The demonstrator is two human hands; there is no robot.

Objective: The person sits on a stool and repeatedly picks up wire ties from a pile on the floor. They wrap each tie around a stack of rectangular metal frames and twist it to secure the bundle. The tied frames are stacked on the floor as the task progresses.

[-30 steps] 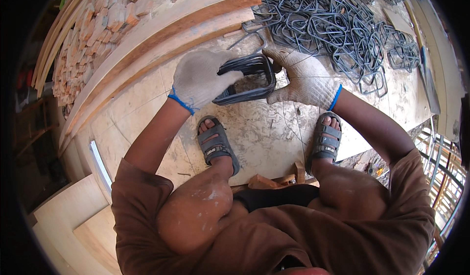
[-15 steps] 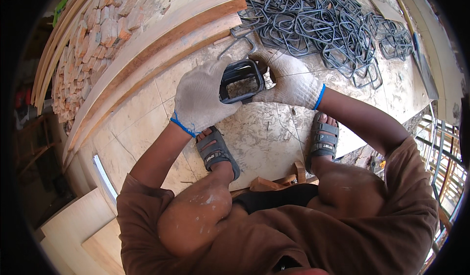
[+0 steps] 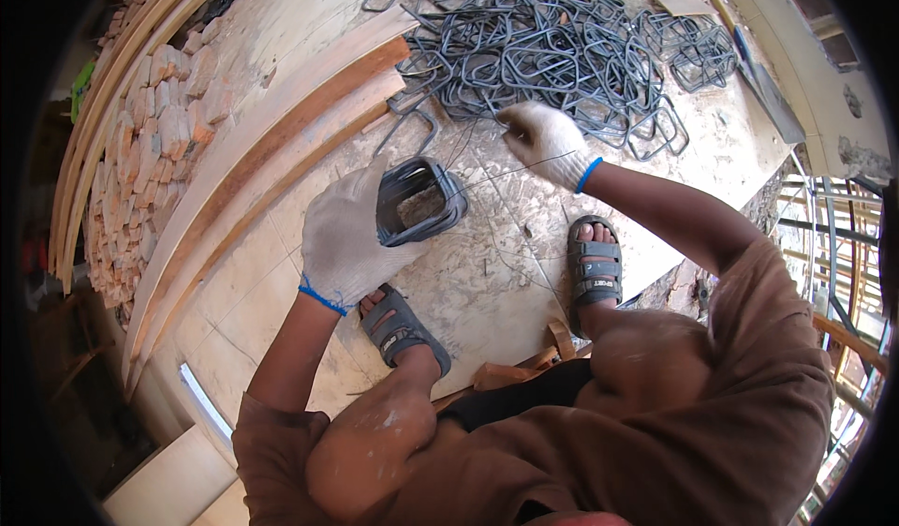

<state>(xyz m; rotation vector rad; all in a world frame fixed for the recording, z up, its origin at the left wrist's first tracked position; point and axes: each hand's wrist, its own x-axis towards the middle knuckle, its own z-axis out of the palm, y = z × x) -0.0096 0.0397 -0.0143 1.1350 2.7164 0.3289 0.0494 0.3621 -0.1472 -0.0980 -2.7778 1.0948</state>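
A bundle of bent steel stirrups (image 3: 453, 209), stacked as a dark rounded rectangle, is tilted above the floor at the centre. My left hand (image 3: 348, 231), in a pale knitted glove with a blue cuff, is closed around its left side. My right hand (image 3: 548, 142), gloved alike, is apart from the bundle, to its upper right. Its fingers are curled, and a thin wire (image 3: 510, 176) stretches between the bundle and this hand. The fingertips seem to pinch the wire, though the grip is small and blurred. One loose stirrup (image 3: 412, 123) lies beyond the bundle.
A tangled heap of stirrups (image 3: 534, 44) covers the far floor. Long wooden boards (image 3: 272, 156) run along the left, with stacked bricks (image 3: 154, 165) behind them. My sandalled feet stand either side of the stained floor (image 3: 492, 273). Wood scraps (image 3: 510, 373) lie between my legs.
My right hand has let go of the bundle's right side and moved away toward the heap, fingers curling. My left hand still holds the bundle, which now shows its stacked side more.
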